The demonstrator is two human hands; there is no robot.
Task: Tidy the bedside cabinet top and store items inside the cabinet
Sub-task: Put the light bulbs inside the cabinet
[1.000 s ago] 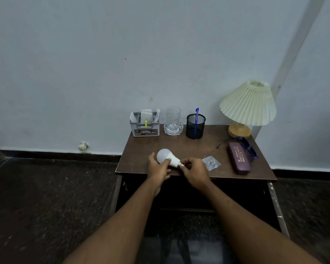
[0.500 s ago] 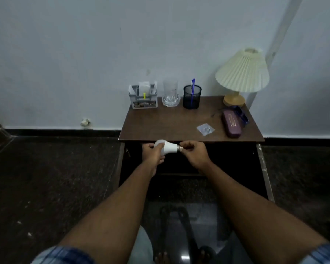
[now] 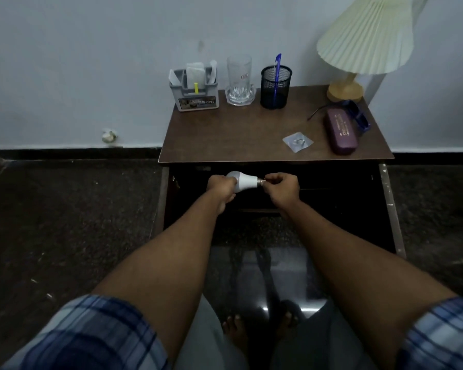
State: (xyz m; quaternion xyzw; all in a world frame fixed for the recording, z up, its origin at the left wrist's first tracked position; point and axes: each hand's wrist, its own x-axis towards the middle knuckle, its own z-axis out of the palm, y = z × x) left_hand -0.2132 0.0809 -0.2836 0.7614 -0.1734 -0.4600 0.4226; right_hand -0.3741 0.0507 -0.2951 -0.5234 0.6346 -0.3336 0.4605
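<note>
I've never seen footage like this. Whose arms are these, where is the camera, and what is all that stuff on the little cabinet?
There is no machine here: a person wears a wide-angle camera on the head, looking forward and down, so you see their own two bare arms. The left hand cups the round end of a white light bulb, while the right hand pinches its metal base. They hold it in front of the dark, open cabinet, below the cabinet top.

On that top, along the wall, stand a grey organiser, a clear glass in a glass dish, a black mesh pen cup with a blue pen, and a lamp. Nearer the front lie a small clear packet and a purple case, with blue glasses beside it.
</note>
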